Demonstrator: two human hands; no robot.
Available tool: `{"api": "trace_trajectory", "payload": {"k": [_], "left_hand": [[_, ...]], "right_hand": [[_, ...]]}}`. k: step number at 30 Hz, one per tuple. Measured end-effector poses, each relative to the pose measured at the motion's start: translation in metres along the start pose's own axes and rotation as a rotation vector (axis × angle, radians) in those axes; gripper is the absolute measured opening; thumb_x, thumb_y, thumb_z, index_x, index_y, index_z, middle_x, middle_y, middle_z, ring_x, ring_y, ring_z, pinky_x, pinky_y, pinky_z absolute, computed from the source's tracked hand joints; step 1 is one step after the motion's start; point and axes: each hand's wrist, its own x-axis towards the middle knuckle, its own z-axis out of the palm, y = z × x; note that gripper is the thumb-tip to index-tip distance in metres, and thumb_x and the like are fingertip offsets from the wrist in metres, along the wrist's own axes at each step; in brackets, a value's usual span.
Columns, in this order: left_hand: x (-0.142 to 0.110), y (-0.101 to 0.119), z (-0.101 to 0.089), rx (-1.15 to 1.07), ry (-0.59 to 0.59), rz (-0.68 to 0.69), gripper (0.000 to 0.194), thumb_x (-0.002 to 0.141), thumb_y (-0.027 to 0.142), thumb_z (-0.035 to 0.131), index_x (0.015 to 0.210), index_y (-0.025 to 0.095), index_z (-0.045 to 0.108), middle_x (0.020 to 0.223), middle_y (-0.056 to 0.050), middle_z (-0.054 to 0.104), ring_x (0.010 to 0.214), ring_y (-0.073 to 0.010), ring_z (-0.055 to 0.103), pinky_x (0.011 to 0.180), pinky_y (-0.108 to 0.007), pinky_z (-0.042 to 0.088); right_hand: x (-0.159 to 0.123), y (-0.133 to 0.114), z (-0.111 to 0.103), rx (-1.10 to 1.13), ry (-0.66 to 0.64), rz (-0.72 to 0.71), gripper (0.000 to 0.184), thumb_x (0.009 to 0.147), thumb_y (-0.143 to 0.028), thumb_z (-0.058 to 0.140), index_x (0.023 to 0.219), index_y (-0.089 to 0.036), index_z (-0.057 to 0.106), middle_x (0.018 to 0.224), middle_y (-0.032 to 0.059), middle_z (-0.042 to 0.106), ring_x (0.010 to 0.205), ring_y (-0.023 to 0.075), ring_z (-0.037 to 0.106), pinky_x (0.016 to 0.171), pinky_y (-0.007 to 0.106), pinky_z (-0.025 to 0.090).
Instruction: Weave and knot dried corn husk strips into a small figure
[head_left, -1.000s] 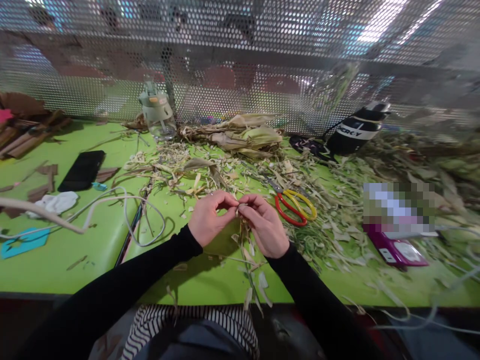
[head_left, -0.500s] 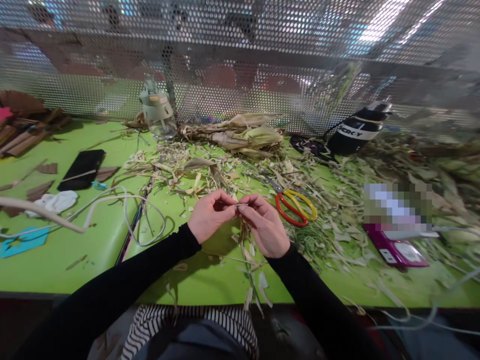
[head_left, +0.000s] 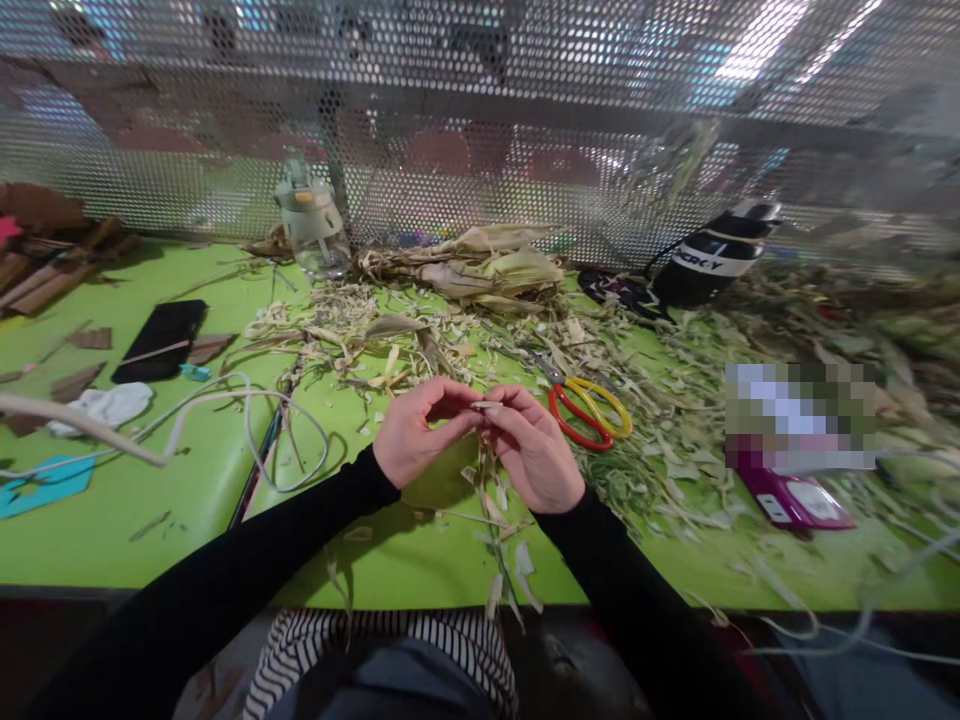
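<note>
Above the table (head_left: 409,565), left hand (head_left: 418,432) and right hand (head_left: 541,460) pinch a pale piece (head_left: 487,405).

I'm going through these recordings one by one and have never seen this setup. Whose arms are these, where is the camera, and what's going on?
There is no machine here: these are a person's bare hands. One head-worn camera looks forward and down. The left hand and right hand meet at the fingertips around a small pale piece, too small to identify. On the green table lie scissors with red and yellow handles, scattered plant scraps, dry husks, a phone and two bottles.
</note>
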Motion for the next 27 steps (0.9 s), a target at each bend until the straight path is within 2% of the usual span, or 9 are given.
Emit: {"api": "trace_trajectory", "payload": {"k": [2,5,13,19,23,27], "left_hand": [[0.001,-0.001,-0.001,0.006,-0.011,0.033,0.017,0.077,0.027,0.064,0.090,0.015,0.061,0.085,-0.005,0.067,0.077,-0.0132,0.062,0.076,-0.027,0.050],[0.000,0.001,0.001,0.005,0.039,0.031,0.011,0.077,0.023,0.063,0.085,0.015,0.061,0.081,-0.004,0.065,0.073,-0.0116,0.061,0.073,-0.026,0.050],[-0.001,0.008,0.009,-0.219,0.185,-0.235,0.011,0.065,0.014,0.065,0.070,0.015,0.056,0.072,0.002,0.060,0.066,-0.0085,0.056,0.067,-0.023,0.046],[-0.001,0.007,0.011,-0.376,0.214,-0.298,0.012,0.061,0.008,0.063,0.066,0.014,0.055,0.073,0.003,0.059,0.067,-0.0063,0.055,0.068,-0.020,0.045],[-0.002,0.005,0.011,-0.371,0.204,-0.264,0.010,0.061,0.008,0.062,0.065,0.015,0.055,0.073,0.003,0.059,0.067,-0.0069,0.054,0.067,-0.021,0.045],[-0.003,0.004,0.011,-0.212,0.205,-0.113,0.009,0.062,0.006,0.059,0.062,0.015,0.056,0.075,0.001,0.058,0.071,-0.0085,0.056,0.070,-0.022,0.047]], "right_hand": [[0.000,-0.001,-0.001,0.012,-0.008,0.002,0.013,0.065,-0.019,0.071,0.074,-0.019,0.060,0.072,-0.0033,0.056,0.061,0.0068,0.048,0.058,0.019,0.041],[-0.001,0.001,0.000,-0.011,-0.017,-0.019,0.014,0.065,-0.018,0.071,0.074,-0.019,0.061,0.073,-0.0037,0.055,0.061,0.0067,0.048,0.061,0.019,0.041],[-0.002,0.009,0.003,-0.117,-0.005,-0.124,0.012,0.069,-0.019,0.068,0.078,-0.019,0.060,0.074,-0.0033,0.055,0.064,0.0081,0.048,0.063,0.021,0.040],[-0.002,0.014,0.001,-0.165,-0.008,-0.150,0.014,0.070,-0.022,0.069,0.080,-0.020,0.059,0.072,-0.0030,0.056,0.062,0.0093,0.049,0.060,0.022,0.039],[-0.002,0.015,0.001,-0.164,0.007,-0.158,0.013,0.070,-0.022,0.069,0.079,-0.020,0.059,0.071,-0.0033,0.056,0.062,0.0092,0.049,0.061,0.023,0.040],[-0.001,0.015,0.001,-0.133,0.020,-0.181,0.011,0.068,-0.018,0.068,0.076,-0.019,0.061,0.070,-0.0036,0.056,0.061,0.0086,0.049,0.061,0.022,0.041]]}}
